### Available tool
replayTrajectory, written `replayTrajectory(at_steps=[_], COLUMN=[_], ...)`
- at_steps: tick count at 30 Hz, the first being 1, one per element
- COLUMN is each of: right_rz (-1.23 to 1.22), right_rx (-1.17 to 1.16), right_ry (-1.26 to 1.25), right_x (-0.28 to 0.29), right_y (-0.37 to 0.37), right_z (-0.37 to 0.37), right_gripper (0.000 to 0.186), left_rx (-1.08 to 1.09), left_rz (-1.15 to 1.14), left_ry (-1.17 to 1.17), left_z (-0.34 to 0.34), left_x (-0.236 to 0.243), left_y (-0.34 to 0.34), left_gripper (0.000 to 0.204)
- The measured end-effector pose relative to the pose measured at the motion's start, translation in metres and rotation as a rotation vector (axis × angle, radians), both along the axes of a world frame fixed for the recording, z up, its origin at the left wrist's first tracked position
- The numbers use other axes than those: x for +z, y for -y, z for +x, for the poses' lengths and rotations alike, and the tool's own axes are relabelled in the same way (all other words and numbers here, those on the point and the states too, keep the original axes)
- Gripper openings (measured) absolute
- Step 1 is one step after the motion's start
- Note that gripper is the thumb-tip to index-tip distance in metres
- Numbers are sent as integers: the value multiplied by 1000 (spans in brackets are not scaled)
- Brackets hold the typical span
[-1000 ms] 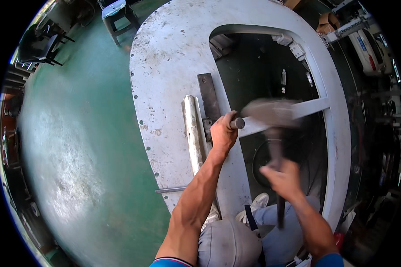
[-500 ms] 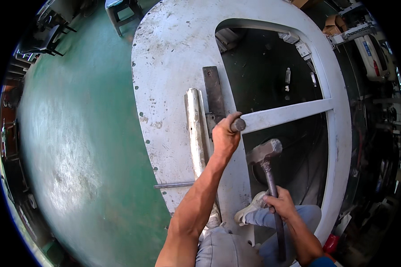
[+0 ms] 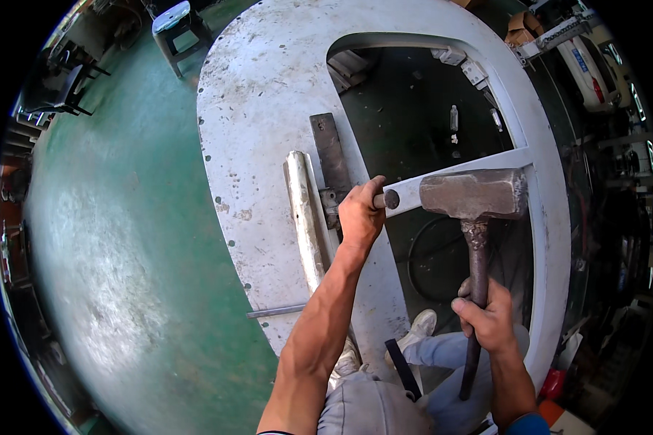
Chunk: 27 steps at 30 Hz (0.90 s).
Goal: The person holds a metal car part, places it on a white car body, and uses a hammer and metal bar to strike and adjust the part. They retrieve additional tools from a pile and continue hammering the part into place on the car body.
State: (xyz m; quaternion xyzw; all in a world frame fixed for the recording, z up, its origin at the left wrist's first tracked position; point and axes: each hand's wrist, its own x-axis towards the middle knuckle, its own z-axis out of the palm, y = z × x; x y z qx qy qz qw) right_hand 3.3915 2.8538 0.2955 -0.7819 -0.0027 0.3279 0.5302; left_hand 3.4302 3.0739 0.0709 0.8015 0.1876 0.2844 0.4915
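My left hand (image 3: pixel 360 217) is wrapped round a short, thick metal rod (image 3: pixel 391 199), whose blunt round end sticks out to the right. It sits over the inner edge of a white metal frame (image 3: pixel 247 145), beside a dark flat steel bar (image 3: pixel 331 152). What the rod's other end touches is hidden. A long, dented silver metal piece (image 3: pixel 306 225) lies just left of that bar, partly under my left forearm. On the right, my right hand (image 3: pixel 492 319) grips the handle of a sledgehammer (image 3: pixel 473 194). Its heavy head is up, right of the rod and apart from it.
A white crossbar (image 3: pixel 504 161) spans the frame's opening. A thin metal bar (image 3: pixel 276 311) juts past the frame's left edge over the green floor (image 3: pixel 109 239). A stool (image 3: pixel 174 32) stands far left, and a white car (image 3: pixel 584 72) is at the far right.
My right hand has raised the sledgehammer, and its head now looks larger and nearer. My left hand still holds the rod against the same spot. The whole view has shifted slightly.
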Motion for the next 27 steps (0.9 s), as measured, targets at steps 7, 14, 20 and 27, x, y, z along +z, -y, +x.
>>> replayTrajectory(at_steps=[7,14,20,27], right_rz=[-97,-132,-120,2], right_rx=[126,154,65,-19], right_ry=[-47,-4,-91,131], right_x=[-17,-26,-44,92], right_y=[-28,-32,-31,-23], right_z=[1,-2,-2,44], right_gripper=[19,22,25,17], left_rx=[6,10,17,55], left_rz=[-9,-25,-4,-12], left_ry=[-7,-4,-110,-113], left_z=[0,0,4,5], left_x=[-1,-6,-6,-7], left_y=[-8,-9,-9,-26], left_gripper=[36,40,33,28])
